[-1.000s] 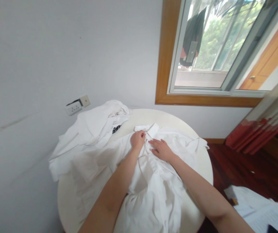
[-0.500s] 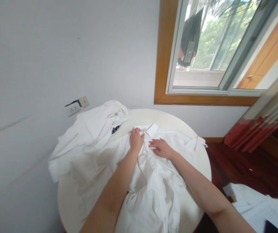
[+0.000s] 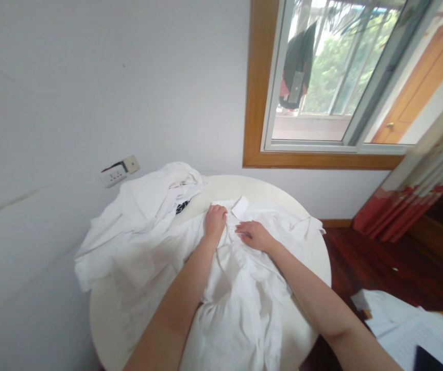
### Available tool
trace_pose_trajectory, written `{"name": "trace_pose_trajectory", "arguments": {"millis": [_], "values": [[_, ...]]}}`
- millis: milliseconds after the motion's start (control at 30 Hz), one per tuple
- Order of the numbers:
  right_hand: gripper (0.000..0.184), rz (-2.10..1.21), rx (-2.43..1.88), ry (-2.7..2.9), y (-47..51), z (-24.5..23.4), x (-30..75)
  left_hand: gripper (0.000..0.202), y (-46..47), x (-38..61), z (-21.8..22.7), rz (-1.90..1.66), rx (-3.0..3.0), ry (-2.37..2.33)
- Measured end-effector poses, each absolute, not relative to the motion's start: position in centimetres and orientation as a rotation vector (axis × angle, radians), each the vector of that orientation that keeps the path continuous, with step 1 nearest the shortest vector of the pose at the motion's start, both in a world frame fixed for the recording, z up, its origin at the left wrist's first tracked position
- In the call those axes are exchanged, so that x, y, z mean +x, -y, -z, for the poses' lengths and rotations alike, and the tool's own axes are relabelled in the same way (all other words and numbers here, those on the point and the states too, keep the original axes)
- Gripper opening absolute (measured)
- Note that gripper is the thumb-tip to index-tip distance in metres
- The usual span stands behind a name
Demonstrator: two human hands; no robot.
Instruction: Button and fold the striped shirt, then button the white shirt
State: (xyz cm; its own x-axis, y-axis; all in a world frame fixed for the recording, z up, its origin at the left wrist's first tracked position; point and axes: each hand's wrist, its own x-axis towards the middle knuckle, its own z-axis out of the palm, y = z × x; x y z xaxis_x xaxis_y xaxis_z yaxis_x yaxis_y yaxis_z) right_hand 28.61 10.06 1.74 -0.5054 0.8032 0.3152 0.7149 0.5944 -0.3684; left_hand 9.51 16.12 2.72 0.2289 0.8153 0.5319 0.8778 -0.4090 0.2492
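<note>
A white collared shirt (image 3: 240,288) lies spread over a round white table (image 3: 103,330), its lower part bunched toward me. My left hand (image 3: 216,219) is at the collar (image 3: 240,207), with its fingers bent and closed on the shirt's fabric on the left side. Just right of the front opening, my right hand (image 3: 255,235) rests on the shirt below the collar. Its fingers are stretched out toward the left, with the thumb apart from them. The fabric under both palms is hidden.
A heap of white clothes (image 3: 148,198) lies at the table's back left, against the wall, with a black-and-white patterned bit (image 3: 183,207) showing. A wall socket (image 3: 113,176) is above it. Papers (image 3: 410,324) lie low at the right, near a red-and-white curtain (image 3: 407,206).
The view has shifted slightly. My left fingers have closed a little more at the collar, and my right fingers have come closer together. The shirt has hardly moved.
</note>
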Motion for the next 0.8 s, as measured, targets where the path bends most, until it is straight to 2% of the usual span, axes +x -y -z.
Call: {"name": "trace_pose_trajectory", "arguments": {"millis": [200,400,533,633,800], "values": [[0.035,-0.248,-1.211,2.304,-10.2,-1.7,29.0,0.021,-15.8,8.7,-1.8,0.912,-2.48,1.616],[0.036,-0.265,-1.183,2.292,-10.1,-2.0,29.0,0.041,-15.5,9.1,-0.9,0.796,-2.531,1.767],[0.035,-0.23,-1.258,2.345,-10.1,-1.7,28.9,0.04,-15.6,9.0,-0.2,0.63,-2.567,1.602],[0.038,-0.239,-1.34,2.367,-9.8,-1.8,28.9,0.043,-15.5,9.0,0.2,0.533,-2.539,1.662],[0.046,-0.353,-1.363,2.402,-9.6,-2.5,29.2,0.043,-14.6,9.5,-0.2,0.586,-2.479,1.664]]}}
